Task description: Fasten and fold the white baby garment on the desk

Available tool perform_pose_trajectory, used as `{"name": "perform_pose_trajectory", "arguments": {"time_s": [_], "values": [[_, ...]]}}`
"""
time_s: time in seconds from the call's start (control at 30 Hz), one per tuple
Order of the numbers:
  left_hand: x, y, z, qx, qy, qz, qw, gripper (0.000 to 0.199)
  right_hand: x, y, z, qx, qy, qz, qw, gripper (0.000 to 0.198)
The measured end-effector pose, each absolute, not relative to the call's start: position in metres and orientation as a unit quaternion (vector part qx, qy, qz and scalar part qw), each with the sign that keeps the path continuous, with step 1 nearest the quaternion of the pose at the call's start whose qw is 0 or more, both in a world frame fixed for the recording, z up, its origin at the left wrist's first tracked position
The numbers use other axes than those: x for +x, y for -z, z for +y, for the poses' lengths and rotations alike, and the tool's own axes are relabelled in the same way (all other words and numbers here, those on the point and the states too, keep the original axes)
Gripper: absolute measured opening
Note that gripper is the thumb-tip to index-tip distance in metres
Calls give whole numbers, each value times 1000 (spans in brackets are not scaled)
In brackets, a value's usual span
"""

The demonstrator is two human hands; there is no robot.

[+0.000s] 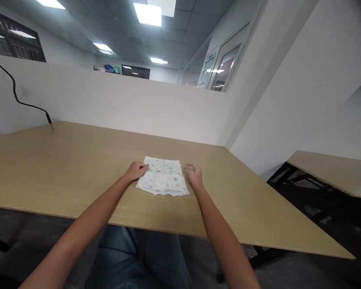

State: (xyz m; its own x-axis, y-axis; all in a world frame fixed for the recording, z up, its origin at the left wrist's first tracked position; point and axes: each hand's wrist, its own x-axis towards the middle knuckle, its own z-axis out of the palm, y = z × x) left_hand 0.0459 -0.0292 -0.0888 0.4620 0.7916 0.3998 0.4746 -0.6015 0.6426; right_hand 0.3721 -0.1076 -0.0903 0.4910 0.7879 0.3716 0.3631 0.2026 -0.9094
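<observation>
A white cloth (162,176) printed with small motifs lies flat on the wooden table (78,168), with a crease across its middle and a wavy near edge. It looks folded; what kind of cloth item it is, I cannot make out. My left hand (136,171) rests at the cloth's upper left edge, its fingers curled and thumb against the border, pinching it. Just off the right edge is my right hand (194,174), slightly blurred, with loosely bent fingers apart and nothing visible in them.
A low white partition (132,104) runs along the table's back and meets a white wall (303,88) at right. A black cable (15,90) hangs over the back left corner. Another table (333,170) stands at far right. My legs are under the near edge.
</observation>
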Motion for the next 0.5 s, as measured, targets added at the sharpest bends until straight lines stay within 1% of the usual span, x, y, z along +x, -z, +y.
{"name": "perform_pose_trajectory", "arguments": {"time_s": [0.27,0.5], "values": [[46,90,-28,825,-346,382,230,53,370,87,-110,-586,-186,-486,621,36],[46,91,-27,830,-340,380,227,54,367,85,-112,-582,-199,-500,609,35]]}}
